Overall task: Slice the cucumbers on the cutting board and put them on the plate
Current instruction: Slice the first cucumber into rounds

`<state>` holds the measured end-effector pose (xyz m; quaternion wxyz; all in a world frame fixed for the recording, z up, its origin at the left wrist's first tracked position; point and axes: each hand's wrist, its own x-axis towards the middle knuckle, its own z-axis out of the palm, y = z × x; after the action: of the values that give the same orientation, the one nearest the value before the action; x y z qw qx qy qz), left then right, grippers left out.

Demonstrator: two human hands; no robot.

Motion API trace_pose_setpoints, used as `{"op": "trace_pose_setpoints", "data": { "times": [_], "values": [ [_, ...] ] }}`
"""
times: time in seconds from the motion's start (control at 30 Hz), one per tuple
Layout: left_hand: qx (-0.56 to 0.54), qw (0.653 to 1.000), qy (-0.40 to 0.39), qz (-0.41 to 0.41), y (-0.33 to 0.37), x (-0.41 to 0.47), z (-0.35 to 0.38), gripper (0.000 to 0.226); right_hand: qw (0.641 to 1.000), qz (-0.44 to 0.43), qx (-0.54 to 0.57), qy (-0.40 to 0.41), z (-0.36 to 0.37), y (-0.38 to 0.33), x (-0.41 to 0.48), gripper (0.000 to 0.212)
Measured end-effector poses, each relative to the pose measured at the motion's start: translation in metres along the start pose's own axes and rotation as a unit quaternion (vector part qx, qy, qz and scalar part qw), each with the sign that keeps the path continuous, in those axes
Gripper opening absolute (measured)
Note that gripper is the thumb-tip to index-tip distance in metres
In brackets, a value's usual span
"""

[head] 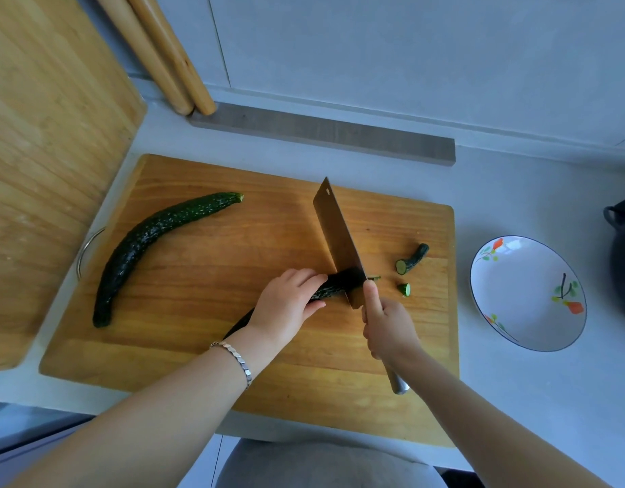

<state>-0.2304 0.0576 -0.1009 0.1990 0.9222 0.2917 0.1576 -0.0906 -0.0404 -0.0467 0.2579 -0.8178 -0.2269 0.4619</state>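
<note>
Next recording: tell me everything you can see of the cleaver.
The cleaver has a broad rectangular blade of dull brownish metal with a small hole near its far top corner, and a silvery handle whose end sticks out behind the right hand gripping it. It stands edge-down, pointing away from the person, its edge on the cucumber that the left hand holds on the cutting board.

Location: domestic kitchen. Indicators: a pale grey countertop point(515, 399) carries a rectangular honey-coloured wooden cutting board point(198, 346), a steel rectangular-bladed cleaver point(333, 234) and a white floral-painted ceramic plate point(522, 276). Two round wooden rods point(184, 75) lean on the wall. A black handled pot point(624, 262) stands at the right edge.
</note>
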Motion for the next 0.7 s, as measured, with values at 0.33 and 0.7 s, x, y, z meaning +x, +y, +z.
{"op": "trace_pose_setpoints", "data": {
  "times": [0.33,0.7],
  "values": [
    [-0.004,0.999,0.014,-0.034,-0.001,-0.004,-0.001,0.032,0.998,0.01,0.062,-0.03,-0.026,-0.006,-0.021,0.054],
    [-0.005,1.0,0.015,-0.026,-0.001,-0.004,-0.001,0.032,0.998,-0.022,-0.051,-0.016,-0.014,-0.007,-0.017,0.058]
  ]
}}
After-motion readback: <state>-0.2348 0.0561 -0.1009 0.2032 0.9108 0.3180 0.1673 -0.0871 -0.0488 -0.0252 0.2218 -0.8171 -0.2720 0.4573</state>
